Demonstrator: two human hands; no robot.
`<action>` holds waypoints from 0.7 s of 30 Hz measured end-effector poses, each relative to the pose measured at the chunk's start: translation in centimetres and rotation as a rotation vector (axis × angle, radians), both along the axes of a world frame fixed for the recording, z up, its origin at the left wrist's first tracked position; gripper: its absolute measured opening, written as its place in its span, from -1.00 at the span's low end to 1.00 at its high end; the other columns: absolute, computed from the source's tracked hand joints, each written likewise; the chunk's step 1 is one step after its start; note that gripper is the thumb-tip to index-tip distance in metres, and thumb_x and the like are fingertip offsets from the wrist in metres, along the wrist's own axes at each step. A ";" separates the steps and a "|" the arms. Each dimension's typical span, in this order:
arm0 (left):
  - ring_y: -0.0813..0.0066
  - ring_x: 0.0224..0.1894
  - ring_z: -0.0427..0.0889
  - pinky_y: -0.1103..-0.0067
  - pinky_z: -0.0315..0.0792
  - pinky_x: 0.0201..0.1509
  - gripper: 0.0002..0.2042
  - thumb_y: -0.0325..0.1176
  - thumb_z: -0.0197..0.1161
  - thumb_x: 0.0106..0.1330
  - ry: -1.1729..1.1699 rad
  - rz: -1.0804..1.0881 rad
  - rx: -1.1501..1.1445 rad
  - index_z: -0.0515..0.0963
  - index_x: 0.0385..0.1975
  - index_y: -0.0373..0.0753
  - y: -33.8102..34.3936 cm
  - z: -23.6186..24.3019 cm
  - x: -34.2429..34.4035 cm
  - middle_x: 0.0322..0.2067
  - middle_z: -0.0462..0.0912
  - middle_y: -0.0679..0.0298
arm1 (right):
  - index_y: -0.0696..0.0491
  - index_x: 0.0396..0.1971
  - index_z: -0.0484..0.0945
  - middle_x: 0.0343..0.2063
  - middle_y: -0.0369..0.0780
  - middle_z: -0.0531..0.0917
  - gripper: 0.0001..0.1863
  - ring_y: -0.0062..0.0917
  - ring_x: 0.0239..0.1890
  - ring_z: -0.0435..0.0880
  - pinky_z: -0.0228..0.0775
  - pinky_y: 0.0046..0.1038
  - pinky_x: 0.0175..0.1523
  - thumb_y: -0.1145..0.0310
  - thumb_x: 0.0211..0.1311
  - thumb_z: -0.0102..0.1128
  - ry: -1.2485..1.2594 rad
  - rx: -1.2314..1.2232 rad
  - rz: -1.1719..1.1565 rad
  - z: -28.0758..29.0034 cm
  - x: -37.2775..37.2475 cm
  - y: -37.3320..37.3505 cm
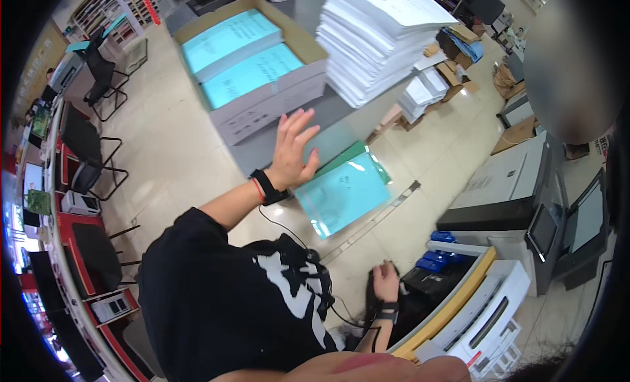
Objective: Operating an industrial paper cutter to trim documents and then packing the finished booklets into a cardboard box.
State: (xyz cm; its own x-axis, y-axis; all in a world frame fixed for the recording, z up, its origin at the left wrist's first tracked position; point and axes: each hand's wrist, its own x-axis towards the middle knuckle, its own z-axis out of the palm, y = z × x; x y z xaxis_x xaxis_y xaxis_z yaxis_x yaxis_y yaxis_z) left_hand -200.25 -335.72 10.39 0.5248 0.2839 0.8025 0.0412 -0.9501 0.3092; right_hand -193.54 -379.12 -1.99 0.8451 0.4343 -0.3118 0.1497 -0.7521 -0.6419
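My left hand (pixel 295 151) is open, its fingers spread, just over the near edge of the grey table (pixel 252 153). By its thumb is a light-blue booklet (pixel 344 193) with a shiny clear cover, a green sheet (pixel 348 160) showing behind it. Whether the hand touches the booklet I cannot tell. Beyond the fingers stands an open cardboard box (pixel 272 106) holding two stacks of light-blue booklets (pixel 233 42). Low on the right, my right hand (pixel 386 281) has its fingers curled beside an open machine compartment (pixel 453 303); anything inside them is hidden.
A tall stack of white paper (pixel 377 50) stands right of the box. Cartons and papers (pixel 426 93) lie beyond it on the floor. A large printer (pixel 502 185) stands at right. Blue bottles (pixel 436 257) sit in the open compartment. Chairs (pixel 88 146) line the left side.
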 end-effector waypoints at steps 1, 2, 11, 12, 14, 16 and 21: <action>0.01 0.31 0.24 0.06 0.01 0.38 -0.52 -0.38 0.22 0.08 0.058 -0.019 -0.080 0.39 0.07 -0.28 -1.8 -1.4 2.5 0.20 0.35 -0.02 | 0.20 0.06 0.47 -0.17 0.03 0.67 -0.50 -0.25 -0.12 0.70 0.51 -0.31 -0.02 0.19 0.20 0.20 0.052 -0.056 -0.025 0.9 0.7 -2.4; -0.01 0.27 0.29 0.10 0.14 0.34 -0.51 -0.38 0.22 0.09 0.117 -0.039 -0.159 0.38 0.07 -0.30 -3.4 -3.2 4.7 0.16 0.39 -0.05 | 0.20 0.06 0.47 -0.18 0.03 0.67 -0.50 -0.27 -0.12 0.70 0.51 -0.32 -0.02 0.19 0.20 0.21 0.074 -0.113 -0.026 0.4 1.9 -4.0; 0.16 -0.06 0.63 0.36 0.49 0.02 -0.55 -0.13 0.20 0.24 1.306 -0.645 -0.763 0.47 0.04 -0.28 -17.9 -24.3 17.5 -0.11 0.64 0.00 | 0.16 -0.36 0.53 -0.53 -0.07 0.62 -0.77 -0.31 -0.44 0.65 0.45 -0.34 -0.28 0.27 0.25 0.16 0.051 -0.070 -0.134 -2.0 21.1 -18.6; 0.13 -0.07 0.63 0.35 0.49 0.03 -0.53 -0.13 0.21 0.20 1.371 -0.609 -0.723 0.47 0.04 -0.28 -17.4 -28.3 18.1 -0.14 0.65 -0.01 | 0.16 -0.36 0.54 -0.54 -0.06 0.62 -0.77 -0.29 -0.44 0.65 0.45 -0.34 -0.28 0.26 0.25 0.14 -0.013 -0.025 -0.076 -3.3 24.6 -19.2; 0.08 -0.07 0.63 0.34 0.48 0.04 -0.53 -0.14 0.23 0.16 1.497 -0.422 -0.705 0.49 0.02 -0.27 -14.2 -39.1 16.8 -0.16 0.66 -0.02 | 0.15 -0.36 0.54 -0.51 -0.03 0.62 -0.76 -0.25 -0.41 0.66 0.45 -0.32 -0.27 0.25 0.25 0.11 -0.031 0.039 -0.021 -4.8 31.7 -21.4; 0.23 -0.27 0.69 0.35 0.55 -0.21 -0.79 -0.29 0.13 0.23 1.160 0.328 -1.050 0.69 -0.39 -0.22 -14.2 -41.2 12.9 -0.37 0.71 0.10 | 0.15 -0.36 0.55 -0.49 -0.01 0.63 -0.76 -0.22 -0.38 0.67 0.45 -0.31 -0.25 0.25 0.25 0.10 -0.021 0.093 -0.142 -7.3 37.2 -18.6; 0.08 -0.26 0.71 0.30 0.58 -0.48 -0.66 -0.39 0.18 0.23 0.964 0.617 -1.882 0.44 -0.03 -0.42 -15.6 -33.7 18.1 -0.25 0.65 -0.02 | 0.11 -0.31 0.63 -0.43 -0.13 0.68 -0.79 -0.41 -0.31 0.69 0.47 -0.44 -0.18 0.31 0.22 0.10 0.063 0.048 0.080 -5.6 52.7 -16.1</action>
